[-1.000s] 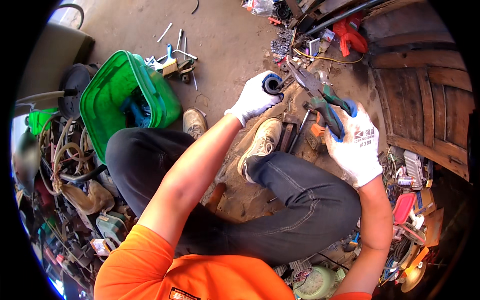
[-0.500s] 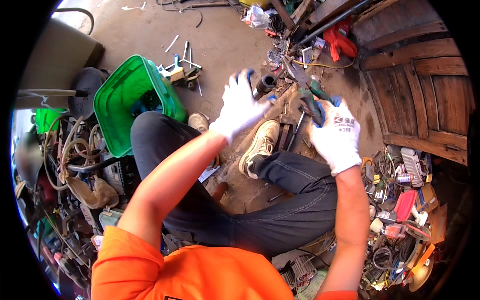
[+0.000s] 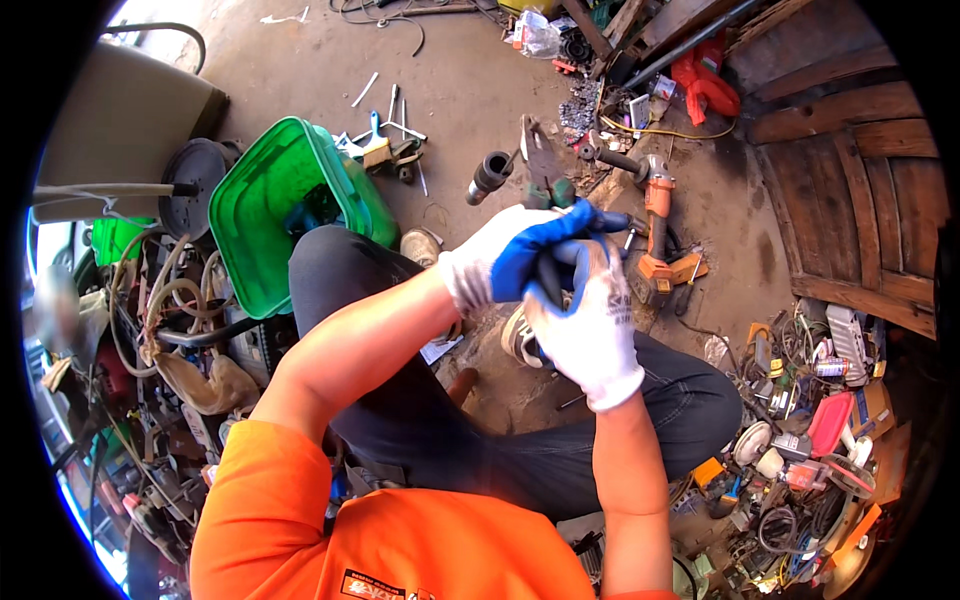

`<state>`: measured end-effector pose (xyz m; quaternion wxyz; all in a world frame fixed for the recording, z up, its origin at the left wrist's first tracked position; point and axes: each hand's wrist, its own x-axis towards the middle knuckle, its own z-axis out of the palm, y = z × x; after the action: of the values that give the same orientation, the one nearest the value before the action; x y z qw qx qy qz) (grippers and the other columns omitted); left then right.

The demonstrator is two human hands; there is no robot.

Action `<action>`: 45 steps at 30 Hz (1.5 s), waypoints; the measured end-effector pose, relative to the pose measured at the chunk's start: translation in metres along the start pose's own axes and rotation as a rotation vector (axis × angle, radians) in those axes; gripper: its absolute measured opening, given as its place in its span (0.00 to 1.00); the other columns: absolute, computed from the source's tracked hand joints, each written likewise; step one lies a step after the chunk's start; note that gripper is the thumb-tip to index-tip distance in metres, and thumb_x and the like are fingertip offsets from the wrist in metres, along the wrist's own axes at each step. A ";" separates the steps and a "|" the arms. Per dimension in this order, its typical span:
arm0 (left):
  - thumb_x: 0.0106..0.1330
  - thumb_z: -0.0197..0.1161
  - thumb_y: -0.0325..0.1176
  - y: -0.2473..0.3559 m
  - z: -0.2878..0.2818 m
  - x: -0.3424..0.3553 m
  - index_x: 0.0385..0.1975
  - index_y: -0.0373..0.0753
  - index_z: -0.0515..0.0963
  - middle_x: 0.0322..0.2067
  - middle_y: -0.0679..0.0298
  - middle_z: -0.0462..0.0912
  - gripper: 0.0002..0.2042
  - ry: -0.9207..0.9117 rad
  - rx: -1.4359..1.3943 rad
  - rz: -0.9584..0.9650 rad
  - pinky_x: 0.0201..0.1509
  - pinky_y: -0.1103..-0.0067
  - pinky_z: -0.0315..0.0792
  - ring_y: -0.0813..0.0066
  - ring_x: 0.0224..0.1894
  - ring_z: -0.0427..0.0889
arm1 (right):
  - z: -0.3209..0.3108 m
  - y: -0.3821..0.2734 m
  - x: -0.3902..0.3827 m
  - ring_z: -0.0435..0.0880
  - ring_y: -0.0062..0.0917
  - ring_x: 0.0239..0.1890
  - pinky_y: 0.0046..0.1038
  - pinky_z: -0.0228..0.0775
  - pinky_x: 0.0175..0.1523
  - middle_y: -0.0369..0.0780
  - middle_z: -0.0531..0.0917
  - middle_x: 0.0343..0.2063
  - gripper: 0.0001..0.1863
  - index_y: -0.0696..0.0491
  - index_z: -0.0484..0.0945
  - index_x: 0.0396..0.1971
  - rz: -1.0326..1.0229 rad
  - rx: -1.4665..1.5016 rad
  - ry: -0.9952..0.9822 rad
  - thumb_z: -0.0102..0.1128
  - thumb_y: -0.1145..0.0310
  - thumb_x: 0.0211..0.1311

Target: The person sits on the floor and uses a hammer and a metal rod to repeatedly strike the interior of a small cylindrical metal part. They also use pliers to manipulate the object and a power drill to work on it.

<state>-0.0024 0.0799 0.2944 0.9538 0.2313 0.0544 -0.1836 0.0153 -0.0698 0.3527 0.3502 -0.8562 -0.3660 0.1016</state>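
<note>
Both my gloved hands are together in front of my knees, around a pair of pliers (image 3: 541,160) with dark green handles. The jaws point up and away from me. My left hand (image 3: 510,250) wraps the handles just below the jaws, its blue palm side partly showing. My right hand (image 3: 592,318) is closed round the lower handle ends, which the fingers mostly hide. A dark hollow cylinder (image 3: 488,178) is left of the jaws; whether it touches them I cannot tell. An orange cordless power tool (image 3: 657,205) with a black side handle lies on the floor to the right.
A green bucket (image 3: 250,235) with dark things inside stands left of my knee. A brush (image 3: 376,150) and several metal tools lie beyond it. Cluttered parts (image 3: 800,450) fill the lower right, below a wooden door panel (image 3: 850,190). Hoses (image 3: 150,300) crowd the left.
My left hand has moved right from open air and closed on the pliers. The right hand has brought the pliers left and nearer. The orange power tool has come into sight.
</note>
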 end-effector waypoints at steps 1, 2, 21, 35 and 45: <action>0.79 0.51 0.44 0.006 0.002 -0.006 0.63 0.28 0.70 0.63 0.55 0.75 0.25 0.070 0.054 -0.008 0.65 0.68 0.73 0.63 0.59 0.80 | 0.002 -0.001 -0.005 0.78 0.49 0.55 0.44 0.70 0.61 0.55 0.78 0.50 0.24 0.60 0.75 0.48 -0.019 0.088 0.026 0.72 0.69 0.51; 0.79 0.52 0.42 0.012 0.005 -0.011 0.61 0.29 0.72 0.66 0.55 0.72 0.22 0.100 0.045 -0.050 0.67 0.68 0.71 0.62 0.61 0.79 | 0.001 -0.003 -0.008 0.79 0.48 0.54 0.42 0.71 0.60 0.54 0.80 0.49 0.24 0.60 0.76 0.48 -0.027 0.196 0.040 0.72 0.70 0.51; 0.72 0.57 0.45 0.023 -0.007 -0.027 0.44 0.30 0.74 0.26 0.56 0.76 0.20 0.102 -0.369 -0.318 0.33 0.64 0.77 0.61 0.24 0.78 | 0.075 0.089 0.058 0.84 0.31 0.47 0.34 0.76 0.54 0.40 0.86 0.44 0.29 0.57 0.80 0.52 -0.054 1.166 -0.157 0.61 0.46 0.65; 0.74 0.58 0.46 0.027 -0.020 -0.045 0.50 0.33 0.74 0.22 0.70 0.65 0.20 0.146 -0.348 -0.534 0.21 0.82 0.55 0.81 0.20 0.61 | 0.073 0.123 0.051 0.87 0.32 0.46 0.32 0.78 0.57 0.45 0.87 0.41 0.26 0.63 0.80 0.47 0.379 1.494 -0.184 0.53 0.50 0.75; 0.70 0.58 0.36 0.043 -0.024 -0.041 0.48 0.29 0.74 0.21 0.65 0.69 0.16 0.121 -0.359 -0.384 0.22 0.79 0.63 0.78 0.18 0.68 | 0.141 0.332 -0.066 0.84 0.46 0.53 0.39 0.77 0.57 0.56 0.83 0.47 0.24 0.61 0.85 0.43 1.164 -0.167 -0.534 0.67 0.58 0.50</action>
<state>-0.0247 0.1403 0.2989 0.9223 0.0543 0.1858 -0.3345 0.0921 -0.2029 0.0200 0.0670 -0.8843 0.0769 0.4557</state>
